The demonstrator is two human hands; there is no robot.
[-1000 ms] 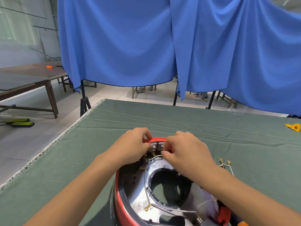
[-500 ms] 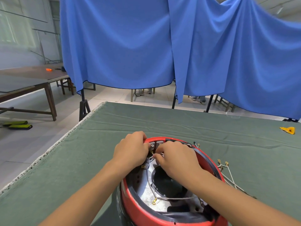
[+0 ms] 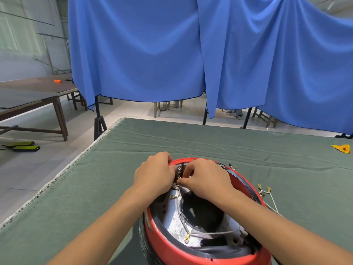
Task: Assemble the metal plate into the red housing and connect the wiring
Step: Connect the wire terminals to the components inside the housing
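A person's two bare hands meet at the far rim of a round red housing point(image 3: 164, 243) that sits on a green cloth-covered table point(image 3: 210, 144), close to the camera. The left hand point(image 3: 154, 174) is curled over the housing's far-left edge, its fingers bent down inside; what they grip is hidden from view. The right hand point(image 3: 204, 177) has its thumb and fingertips pinched together at a cluster of small brass terminals point(image 3: 177, 177) by a dark connector block on the inner wall, though the exact piece it holds is too small to tell. Inside the housing lies the shiny metal plate point(image 3: 172, 219), ring-shaped around a dark central opening, with grey wires point(image 3: 212, 232) draped across it, one ending in a brass lug point(image 3: 187, 236). Another brass connector point(image 3: 173, 197) lies on the plate just below the hands. More white wires with brass ends point(image 3: 264, 191) trail onto the cloth beside the housing's right side. No brand, label or readable writing shows on any part. A yellow scrap point(image 3: 342, 148) lies near the table's far right edge. Behind the table hangs a blue curtain point(image 3: 152, 50) on black stands, with shoes and chair legs visible beneath it. To the left stands a wooden table point(image 3: 30, 98), an orange object point(image 3: 57, 81) on a second one behind, and two flat black-and-yellow items point(image 3: 23, 146) rest on the tiled floor.
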